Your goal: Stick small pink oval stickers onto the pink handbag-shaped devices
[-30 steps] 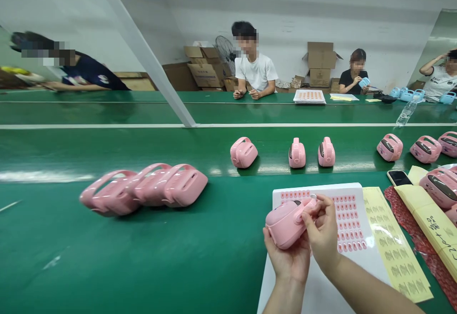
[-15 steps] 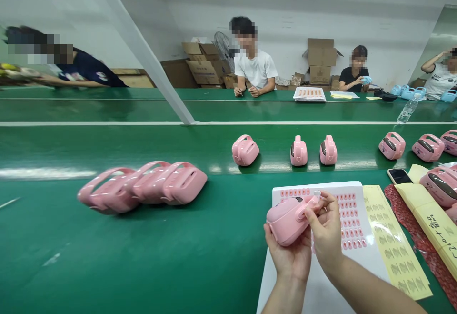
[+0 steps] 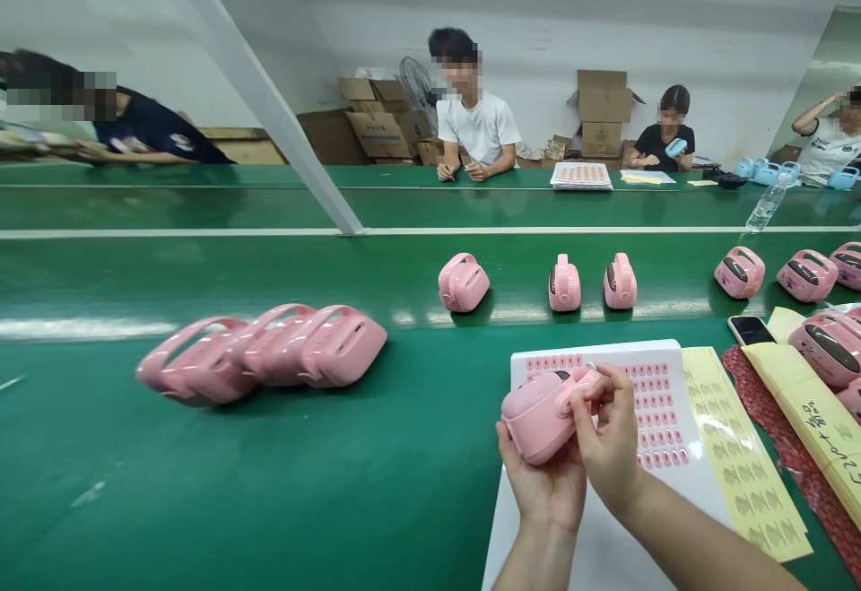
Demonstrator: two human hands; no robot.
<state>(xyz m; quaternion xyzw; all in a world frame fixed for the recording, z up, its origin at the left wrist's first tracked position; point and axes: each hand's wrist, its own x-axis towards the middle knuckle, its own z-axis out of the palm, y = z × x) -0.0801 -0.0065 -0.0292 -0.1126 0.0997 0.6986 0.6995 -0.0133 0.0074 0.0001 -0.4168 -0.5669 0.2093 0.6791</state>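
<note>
My left hand is closed around the underside of a small pink device with a carry handle, holding it tilted above the sticker sheet. My right hand is closed at the device's handle, thumb against its side and fingers curled. A tiny pale piece shows by the fingertips; what it is I cannot make out. Under both hands lies a white sheet with rows of small pink oval stickers. A yellow sheet of printed labels lies beside it, to the right.
Pink devices lean in a row at left; several more stand across the green table. At right are a phone, a yellow bundle and red bubble wrap. A slanted pole rises at left. Co-workers sit opposite.
My right fingers have shifted slightly at the handle, and the pale piece shows less. The held device has barely moved. Across the table, a co-worker has lowered and turned a blue device.
</note>
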